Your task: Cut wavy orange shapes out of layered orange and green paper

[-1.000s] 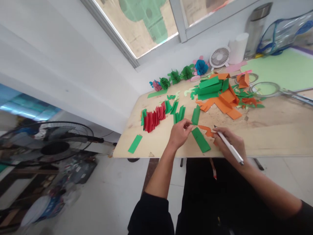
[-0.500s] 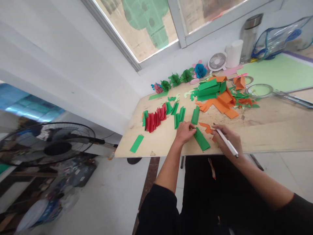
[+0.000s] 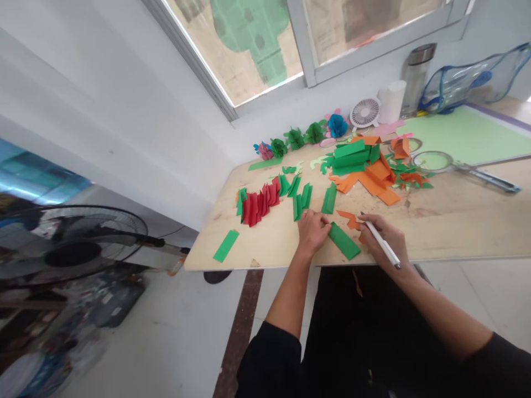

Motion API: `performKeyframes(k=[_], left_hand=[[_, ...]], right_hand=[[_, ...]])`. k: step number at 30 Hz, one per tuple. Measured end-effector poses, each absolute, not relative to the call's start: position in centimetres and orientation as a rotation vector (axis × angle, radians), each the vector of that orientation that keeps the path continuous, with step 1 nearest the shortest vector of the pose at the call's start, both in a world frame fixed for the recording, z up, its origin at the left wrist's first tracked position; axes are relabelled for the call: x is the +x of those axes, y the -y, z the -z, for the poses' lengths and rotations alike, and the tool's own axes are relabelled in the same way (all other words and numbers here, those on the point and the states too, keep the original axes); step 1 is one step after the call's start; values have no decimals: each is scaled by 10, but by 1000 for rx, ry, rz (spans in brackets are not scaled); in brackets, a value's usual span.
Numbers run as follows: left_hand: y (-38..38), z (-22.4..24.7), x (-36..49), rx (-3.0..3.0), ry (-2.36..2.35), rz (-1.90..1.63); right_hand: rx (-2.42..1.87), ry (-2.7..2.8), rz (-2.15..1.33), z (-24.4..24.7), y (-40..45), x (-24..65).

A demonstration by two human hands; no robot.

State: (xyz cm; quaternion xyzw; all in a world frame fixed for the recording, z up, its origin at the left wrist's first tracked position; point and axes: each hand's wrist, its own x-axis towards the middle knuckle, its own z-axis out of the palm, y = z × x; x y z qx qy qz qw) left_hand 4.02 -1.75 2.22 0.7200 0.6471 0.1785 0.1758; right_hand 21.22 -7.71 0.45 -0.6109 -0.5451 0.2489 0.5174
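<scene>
strip (image 3: 345,241): flat green paper rectangle, on the pale wooden table (image 3: 448,226) near its front edge
left hand (image 3: 314,231): fingers curled together at the strip's far corner; pinching or pressing, cannot tell
right hand (image 3: 385,241): fingers closed around one slim white pen (image 3: 382,241)
handling: best press the strip flat
count: three round green paper flowers (image 3: 295,139), one blue paper flower (image 3: 337,126)

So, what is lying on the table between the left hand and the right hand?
The head view shows a green paper strip beside the left hand, and orange paper near the right hand.
</scene>
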Motion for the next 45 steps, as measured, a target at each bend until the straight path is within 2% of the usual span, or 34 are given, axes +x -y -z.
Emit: performKeyframes(k=[6,12,21,27,31,34,40,45], left_hand=[[27,-24,33,1988,-1729,-705],[32,-45,-11,1967,-1562,-801],[-53,-90,-45,2143,-1691,-697],[-51,-51,-9,2122,-1980,-688],[-27,-12,9,2169,-2020,-341],[-31,1,8,2225,-1997,-283],[-63,-5,-5,2299,-1932,-412],[-47,-19,10,2291,-1918,-670]], right_hand=[[-1466,1310,-588,-12,79,213],[-1474,1299,-631,-13,81,214],[-1476,1283,-664,-13,82,213],[-1481,1278,-650,-16,80,213],[-1477,1311,-638,-12,81,214],[-1475,1323,-631,-9,82,214],[-1460,1319,-627,-10,82,212],[-1458,1312,-642,-11,82,212]])
